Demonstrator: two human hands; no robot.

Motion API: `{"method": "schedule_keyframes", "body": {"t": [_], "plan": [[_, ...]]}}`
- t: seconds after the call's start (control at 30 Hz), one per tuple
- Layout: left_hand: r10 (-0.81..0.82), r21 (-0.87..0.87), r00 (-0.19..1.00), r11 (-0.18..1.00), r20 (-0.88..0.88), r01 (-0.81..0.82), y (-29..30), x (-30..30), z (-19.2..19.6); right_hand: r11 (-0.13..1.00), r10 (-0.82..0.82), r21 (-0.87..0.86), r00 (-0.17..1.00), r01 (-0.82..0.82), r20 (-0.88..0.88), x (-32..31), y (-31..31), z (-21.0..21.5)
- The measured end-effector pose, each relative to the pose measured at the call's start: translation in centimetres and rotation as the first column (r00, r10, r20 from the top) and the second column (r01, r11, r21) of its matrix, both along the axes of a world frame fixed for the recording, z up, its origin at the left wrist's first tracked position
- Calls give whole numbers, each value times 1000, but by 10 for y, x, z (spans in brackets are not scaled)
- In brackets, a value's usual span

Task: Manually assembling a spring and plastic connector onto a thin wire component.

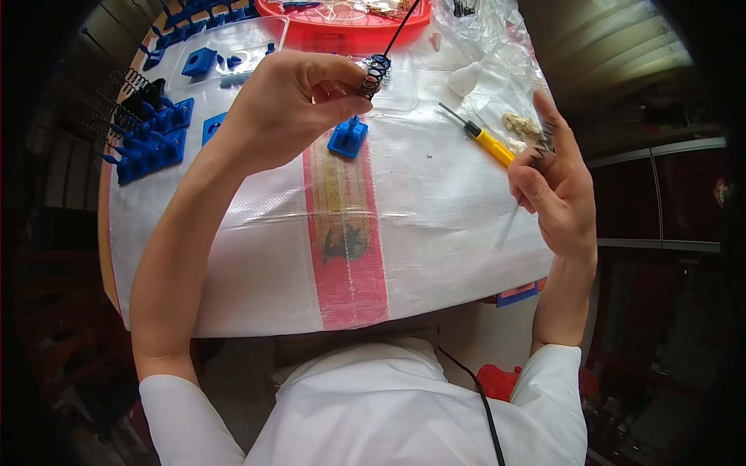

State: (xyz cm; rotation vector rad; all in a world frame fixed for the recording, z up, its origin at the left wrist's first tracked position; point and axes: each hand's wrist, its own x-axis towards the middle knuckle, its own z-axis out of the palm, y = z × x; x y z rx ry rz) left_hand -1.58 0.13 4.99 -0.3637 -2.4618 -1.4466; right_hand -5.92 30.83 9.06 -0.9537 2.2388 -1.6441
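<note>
Pinched between the thumb and fingers of my left hand [318, 89] is a black coil spring [376, 74], with a thin dark rod rising from its top. Just under that hand, a small blue plastic part [348, 138] stands on the table. My right hand [556, 182] is raised at the right, index finger stretched up, the other fingers curled. A dark zigzag coil spring [542, 149], smeared by motion, shows in its grip, and a blurred pale rod [508, 224] sticks out below. A screwdriver with a yellow handle [493, 146] lies beside this hand.
Rows of blue parts with springs and rods [155, 140] stand at the left. Behind my left hand is a clear plastic tray [256, 31]; a red basin [342, 35] sits at the back. Crumpled clear plastic [493, 39] and a white bottle [465, 79] occupy the far right.
</note>
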Motion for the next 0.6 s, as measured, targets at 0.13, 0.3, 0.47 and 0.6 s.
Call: {"method": "schedule_keyframes", "body": {"t": [0.13, 0.3, 0.47, 0.6], "plan": [[-8, 16, 1000, 1000, 17, 8, 1, 1, 4, 997, -5, -74, 999, 8, 38, -13, 7, -7], [4, 27, 999, 1000, 37, -5, 1, 0, 1, 898, -6, -422, 963, 124, 269, -21, -6, -24], [7, 15, 1000, 1000, 28, -7, 1, 1, 3, 903, 193, -399, 980, -161, 41, -44, 5, -38], [0, 30, 1000, 1000, 29, 0, 2, 0, 2, 912, 307, -298, 951, -282, 38, -40, -16, -26]]}}
